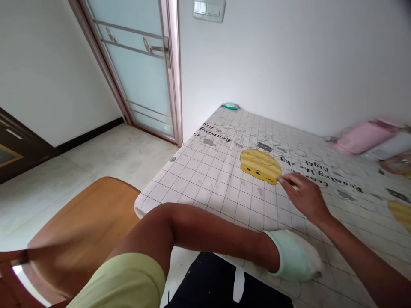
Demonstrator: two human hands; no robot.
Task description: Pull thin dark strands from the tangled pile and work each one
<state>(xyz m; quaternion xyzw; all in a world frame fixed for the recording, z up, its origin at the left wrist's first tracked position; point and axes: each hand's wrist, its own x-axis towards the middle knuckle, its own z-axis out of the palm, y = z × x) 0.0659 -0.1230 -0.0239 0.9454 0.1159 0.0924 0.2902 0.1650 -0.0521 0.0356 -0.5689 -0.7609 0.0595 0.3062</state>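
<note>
A mint-green and white sock (290, 256) covers my left hand, pulled over it up to the wrist. Its far end looks greyish, and the fingers inside are hidden. The covered hand is at the near side of the table (199, 190), over the checked cloth. My right hand (303, 194) is above the cloth, beyond the sock and apart from it. Its thumb and forefinger are pinched together near a yellow cartoon print (260, 164); whether something tiny is between them I cannot make out.
A wooden chair (86, 231) stands left of the table. A green and white packet (230, 105) lies at the far corner. A pink item (367, 134) and other blurred things are by the wall at right. A glass door (138, 81) is behind.
</note>
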